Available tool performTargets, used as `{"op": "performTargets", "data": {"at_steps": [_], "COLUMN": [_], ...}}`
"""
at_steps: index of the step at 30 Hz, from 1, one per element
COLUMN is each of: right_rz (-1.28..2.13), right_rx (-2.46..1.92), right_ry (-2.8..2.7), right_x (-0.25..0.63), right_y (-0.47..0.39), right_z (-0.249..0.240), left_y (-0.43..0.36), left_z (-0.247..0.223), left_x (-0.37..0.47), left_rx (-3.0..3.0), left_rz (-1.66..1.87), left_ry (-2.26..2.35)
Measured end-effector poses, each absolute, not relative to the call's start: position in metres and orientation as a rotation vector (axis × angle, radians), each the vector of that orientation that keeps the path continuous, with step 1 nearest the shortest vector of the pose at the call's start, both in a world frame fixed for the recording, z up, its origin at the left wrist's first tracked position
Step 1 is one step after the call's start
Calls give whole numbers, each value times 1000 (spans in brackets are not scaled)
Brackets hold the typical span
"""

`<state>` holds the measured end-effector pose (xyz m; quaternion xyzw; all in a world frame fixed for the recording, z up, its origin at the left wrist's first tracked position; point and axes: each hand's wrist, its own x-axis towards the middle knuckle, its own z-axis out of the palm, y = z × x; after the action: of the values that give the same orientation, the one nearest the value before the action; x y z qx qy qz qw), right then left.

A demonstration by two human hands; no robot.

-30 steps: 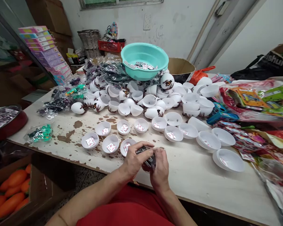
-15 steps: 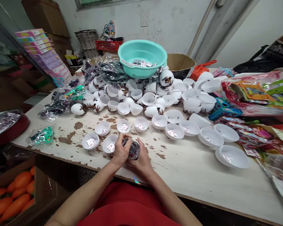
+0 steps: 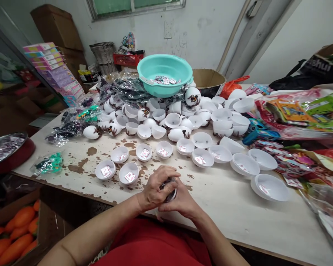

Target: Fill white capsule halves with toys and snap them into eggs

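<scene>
1. At far left stands a stack of slim boxes (image 3: 54,68); nearer, a dark red basin (image 3: 29,154) holds small packets.
2. At near left, below the table (image 3: 224,207), a cardboard carton (image 3: 51,229) holds orange objects (image 3: 24,216).
3. At the table's left end lies a clear bag (image 3: 51,162) with green pieces in it; beyond it are more bags of dark pieces (image 3: 65,129).
4. Right of these, two near white cups (image 3: 127,167) and three farther ones form two loose rows, each with a packet inside.
5. The left hand (image 3: 157,188) curls over a dark, shiny bundle (image 3: 168,183) at the near middle, its fingers bent and close together.
6. The bundle sits between the palms, over the table's near edge, and is mostly hidden. The right hand (image 3: 181,199) closes around its right side; which of its fingers press on it, I cannot tell.
7. Far beyond the hands, a teal basin (image 3: 145,68) with packets stands behind a heap of white shells (image 3: 173,120), some marked brown.
8. At right are larger white cups (image 3: 277,188), several with packets, then colourful packaging (image 3: 323,111).
</scene>
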<state>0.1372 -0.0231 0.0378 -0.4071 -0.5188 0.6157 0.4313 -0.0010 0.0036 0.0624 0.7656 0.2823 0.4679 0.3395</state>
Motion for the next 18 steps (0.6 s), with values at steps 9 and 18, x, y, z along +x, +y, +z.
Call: {"op": "performTargets", "data": {"at_steps": [9,18], "right_rz": [1302,1277], "right_rx": [-1133,-1110], "right_ry": [-1365,-1208], "right_x": [152,166], "right_y": [-27,-13], "right_z": [44,42], "left_y": [26,27], "left_z": [72,83], "left_x": [8,37], "left_rx": [2217,1791], "left_rz": [1117,1142], "left_ry": [387,821]}}
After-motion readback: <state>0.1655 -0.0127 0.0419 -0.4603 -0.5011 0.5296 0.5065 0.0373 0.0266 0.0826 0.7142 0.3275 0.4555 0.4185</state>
